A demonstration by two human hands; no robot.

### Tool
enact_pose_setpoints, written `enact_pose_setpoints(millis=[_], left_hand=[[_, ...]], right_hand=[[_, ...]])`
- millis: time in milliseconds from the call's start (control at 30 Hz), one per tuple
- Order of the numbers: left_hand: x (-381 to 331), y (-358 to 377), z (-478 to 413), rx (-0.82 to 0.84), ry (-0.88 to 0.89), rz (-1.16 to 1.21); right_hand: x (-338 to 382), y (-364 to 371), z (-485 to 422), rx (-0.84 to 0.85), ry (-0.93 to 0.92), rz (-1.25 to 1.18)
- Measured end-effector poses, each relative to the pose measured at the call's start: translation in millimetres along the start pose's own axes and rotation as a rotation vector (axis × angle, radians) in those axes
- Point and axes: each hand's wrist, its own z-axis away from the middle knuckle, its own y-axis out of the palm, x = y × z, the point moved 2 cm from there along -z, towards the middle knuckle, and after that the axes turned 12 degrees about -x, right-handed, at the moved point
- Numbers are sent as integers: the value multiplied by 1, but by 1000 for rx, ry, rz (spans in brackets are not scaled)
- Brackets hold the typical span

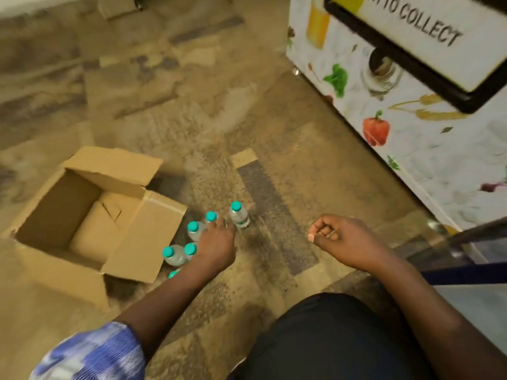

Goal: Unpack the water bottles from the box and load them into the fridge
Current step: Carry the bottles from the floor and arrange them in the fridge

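An open cardboard box [82, 215] sits on the floor at the left, and I see no bottles inside it. Several small clear water bottles with teal caps [193, 231] stand on the floor beside its right flap; one bottle [239, 215] stands a little apart to the right. My left hand [216, 245] reaches over the group, fingers extended at the bottle under the cap [211, 216]; whether it grips is hidden. My right hand [337, 237] hovers to the right with fingers curled, holding nothing.
A white cabinet printed with vegetables [411, 133] stands at the right, with a black-framed "TO COLLECT" flap [425, 42]. A glass door edge [466, 242] shows at lower right. My dark-clothed knee [329, 338] is at the bottom. Patterned brown carpet covers the floor.
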Motion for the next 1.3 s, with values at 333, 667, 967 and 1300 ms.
enact_pose_setpoints(millis=[333,667,967,1300], left_hand=[[12,39,23,60,-33,-72],[36,33,23,3,-162,-174],[8,14,37,-28,-67,217],[-62,-56,26,25,82,1157]], right_hand=[[-20,57,3,139,-7,-71],[-27,81,7,181,-32,-95],[-25,99,5,197,-95,-81],[-25,98,2,58,-192,-86]])
